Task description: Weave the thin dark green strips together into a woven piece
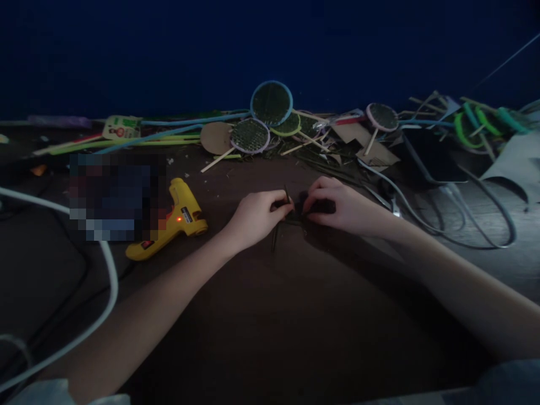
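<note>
Both my hands meet at the middle of a dark wooden table [295, 315]. My left hand [255, 216] is closed, pinching thin dark strips [275, 236] that lie crossed on the table. My right hand [337, 205] is also closed, its fingertips pressed on the same small dark woven piece [300, 209] between the two hands. The light is dim and the piece is hard to make out.
A yellow glue gun [177, 219] with a lit red lamp lies left of my hands. Along the back lie several small round woven fans [272, 104] on sticks, coloured strips and cardboard bits. Cables [464, 225] loop at right; a white cord [105, 281] curves at left.
</note>
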A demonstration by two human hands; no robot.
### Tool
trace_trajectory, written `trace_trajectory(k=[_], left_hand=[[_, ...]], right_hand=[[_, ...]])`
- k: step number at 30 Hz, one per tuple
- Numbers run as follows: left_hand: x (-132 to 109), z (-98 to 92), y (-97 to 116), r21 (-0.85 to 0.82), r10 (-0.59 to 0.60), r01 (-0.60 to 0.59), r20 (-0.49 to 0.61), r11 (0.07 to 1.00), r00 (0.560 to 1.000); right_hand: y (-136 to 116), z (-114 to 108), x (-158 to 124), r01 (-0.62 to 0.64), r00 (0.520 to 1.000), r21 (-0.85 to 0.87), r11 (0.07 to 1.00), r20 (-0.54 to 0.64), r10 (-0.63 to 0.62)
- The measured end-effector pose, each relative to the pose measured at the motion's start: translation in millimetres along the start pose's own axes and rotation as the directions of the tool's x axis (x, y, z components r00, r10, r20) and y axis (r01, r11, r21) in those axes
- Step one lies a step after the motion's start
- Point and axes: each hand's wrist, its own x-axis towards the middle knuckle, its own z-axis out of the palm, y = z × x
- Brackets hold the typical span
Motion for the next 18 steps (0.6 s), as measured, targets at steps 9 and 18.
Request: trace_trajectory(k=[9, 18], left_hand=[[0.0, 1.8, -1.1, -0.007, -0.024, 0.024, -0.007, 1.0, 1.0], [0.7, 1.2, -1.6, -0.034, -0.039, 0.04, 0.017, 0.999, 0.999]], right_hand=[[0.8, -2.0, -0.2, 0.194, 0.98, -0.154, 0.969, -0.013, -0.198], [-3.8, -6.3, -1.4, 0.399, 0.91, -0.417, 0.816, 0.069, -0.41]])
